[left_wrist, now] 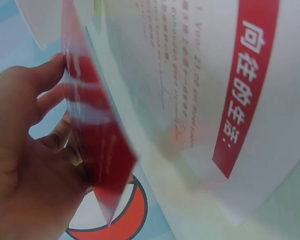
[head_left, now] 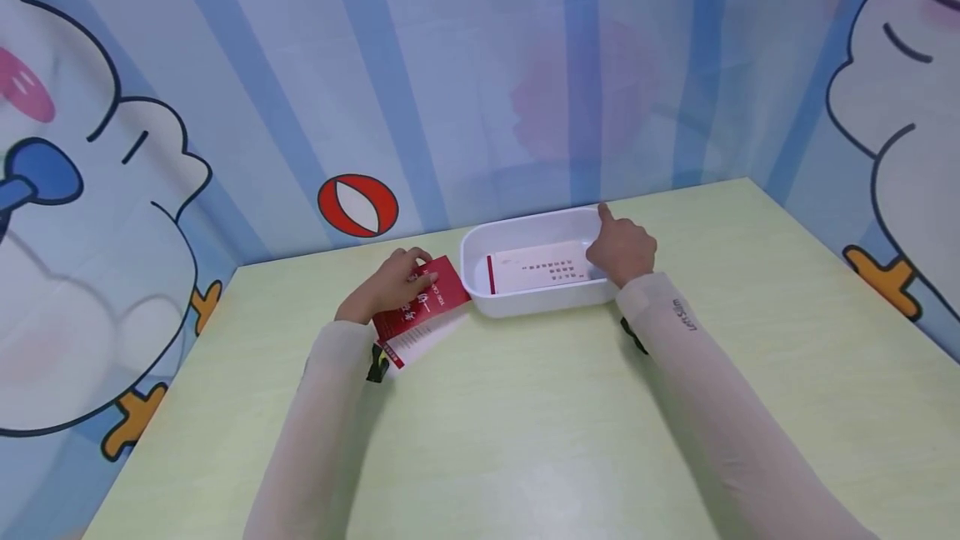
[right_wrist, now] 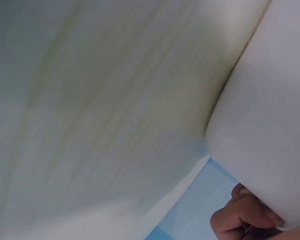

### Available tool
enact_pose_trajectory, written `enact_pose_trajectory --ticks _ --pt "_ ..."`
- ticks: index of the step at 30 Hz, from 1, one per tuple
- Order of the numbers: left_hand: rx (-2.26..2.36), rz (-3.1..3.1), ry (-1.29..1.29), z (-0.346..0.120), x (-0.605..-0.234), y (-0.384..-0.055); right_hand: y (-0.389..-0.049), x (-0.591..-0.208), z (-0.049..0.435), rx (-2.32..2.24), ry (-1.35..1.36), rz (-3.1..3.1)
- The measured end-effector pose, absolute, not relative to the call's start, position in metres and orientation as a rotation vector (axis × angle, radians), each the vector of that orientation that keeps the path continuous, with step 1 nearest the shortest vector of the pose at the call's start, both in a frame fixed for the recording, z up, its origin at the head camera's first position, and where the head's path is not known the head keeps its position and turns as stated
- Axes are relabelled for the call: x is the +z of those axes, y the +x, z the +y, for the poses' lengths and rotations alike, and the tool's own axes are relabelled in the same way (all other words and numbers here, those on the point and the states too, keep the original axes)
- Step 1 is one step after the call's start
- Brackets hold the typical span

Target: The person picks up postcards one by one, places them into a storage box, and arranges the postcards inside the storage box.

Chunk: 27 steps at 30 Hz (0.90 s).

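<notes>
My left hand (head_left: 390, 283) holds a red card (head_left: 442, 286) with white print, just left of a white plastic box (head_left: 551, 301). In the left wrist view the thumb and fingers are on the red card (left_wrist: 97, 135), which stands edge-on. Under it lies a white printed sheet (head_left: 427, 337) with a red strip; the left wrist view shows the sheet (left_wrist: 190, 100) close up. At the box's right end my right hand (head_left: 624, 248) grips the rim, with curled fingers visible in the right wrist view. A white card (head_left: 536, 269) with red print and a red edge lies inside the box.
The box stands near the back edge of the pale yellow-green table (head_left: 510, 423). Behind it hangs a blue striped cloth backdrop (head_left: 487, 107) with cartoon figures, one on each side. Small black wrist straps show beneath both sleeves.
</notes>
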<state>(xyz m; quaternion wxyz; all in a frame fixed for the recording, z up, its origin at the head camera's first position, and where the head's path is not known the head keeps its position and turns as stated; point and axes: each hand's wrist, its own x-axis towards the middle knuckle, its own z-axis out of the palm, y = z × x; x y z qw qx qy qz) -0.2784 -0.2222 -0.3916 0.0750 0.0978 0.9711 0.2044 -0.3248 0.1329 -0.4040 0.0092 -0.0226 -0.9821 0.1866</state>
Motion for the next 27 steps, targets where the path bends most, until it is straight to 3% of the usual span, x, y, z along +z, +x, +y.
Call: enact_pose_trajectory --ticks 27 --pt "0.669 3.081 0.238 -0.221 -0.375 -0.288 -0.328 -0.407 0.134 0.593 -0.078 -3.039"
